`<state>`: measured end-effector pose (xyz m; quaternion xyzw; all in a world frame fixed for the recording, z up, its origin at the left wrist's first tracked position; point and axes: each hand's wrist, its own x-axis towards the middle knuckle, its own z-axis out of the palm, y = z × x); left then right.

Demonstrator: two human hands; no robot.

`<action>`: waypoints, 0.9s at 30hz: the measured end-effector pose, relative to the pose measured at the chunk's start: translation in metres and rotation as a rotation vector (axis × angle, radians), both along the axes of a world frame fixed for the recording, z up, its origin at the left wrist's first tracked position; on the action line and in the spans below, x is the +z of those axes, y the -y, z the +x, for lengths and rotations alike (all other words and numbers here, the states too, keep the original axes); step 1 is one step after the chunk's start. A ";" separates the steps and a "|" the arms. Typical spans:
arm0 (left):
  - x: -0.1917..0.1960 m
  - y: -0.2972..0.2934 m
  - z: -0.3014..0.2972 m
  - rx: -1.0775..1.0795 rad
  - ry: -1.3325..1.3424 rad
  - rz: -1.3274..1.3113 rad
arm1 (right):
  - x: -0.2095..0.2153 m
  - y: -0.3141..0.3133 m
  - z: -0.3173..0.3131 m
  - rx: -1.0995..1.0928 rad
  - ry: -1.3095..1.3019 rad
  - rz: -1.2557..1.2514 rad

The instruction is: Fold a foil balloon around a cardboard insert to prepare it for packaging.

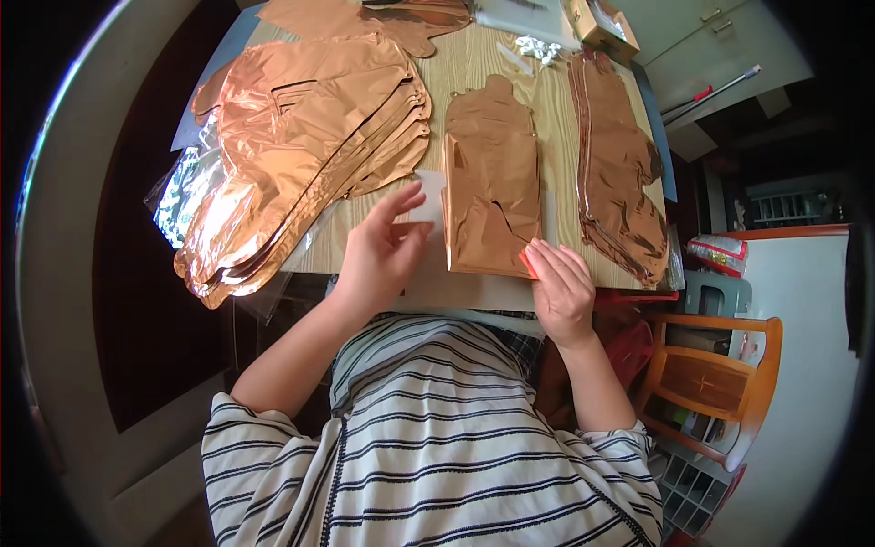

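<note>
A copper-coloured foil balloon (492,173), folded into a narrow flat packet, lies on the table in front of me. Its rounded end points away. At its near right corner my right hand (561,287) pinches a small orange-red piece (528,264), its kind mostly hidden by the fingers. My left hand (387,242) hovers left of the packet, fingers apart and curved, holding nothing. Beside that hand, a whitish translucent sheet (427,196) shows partly under the packet. A large stack of flat copper foil balloons (310,137) spreads to the left, overhanging the table's near edge.
More folded copper foil balloons (620,173) lie along the table's right side. Crumpled silver foil (538,49) and an open cardboard box (602,32) are at the back. A wooden chair (711,378) stands right of me. Clear plastic (273,296) hangs off the wooden table (556,109).
</note>
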<state>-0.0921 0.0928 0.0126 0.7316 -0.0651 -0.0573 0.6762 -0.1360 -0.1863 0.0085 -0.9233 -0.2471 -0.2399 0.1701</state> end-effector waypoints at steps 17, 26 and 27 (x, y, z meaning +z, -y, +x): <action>0.003 0.015 0.047 -0.126 -0.460 -0.162 | 0.023 -0.031 -0.004 -0.009 -0.025 -0.224; 0.014 0.019 0.062 -0.097 -0.362 -0.042 | -0.003 -0.049 0.028 0.103 0.068 -0.264; 0.015 0.019 0.064 -0.100 -0.361 -0.039 | -0.003 -0.050 0.029 0.101 0.065 -0.263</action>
